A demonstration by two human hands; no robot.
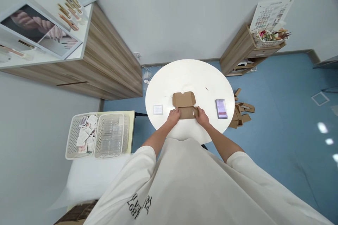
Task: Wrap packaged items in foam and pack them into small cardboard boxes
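Cardboard box [186, 113]; hands [174, 115] [202, 116] at both ends

Both my arms reach in from the near side of the cardboard box [184, 100], forearms bare and slanting toward each other. My left hand [173, 116] is at the box's left end, back turned up, fingers [177, 113] bent and touching it. My right hand [202, 116] mirrors it at the box's right end, fingers touching there too. Whether either hand pinches the cardboard is too small to tell.
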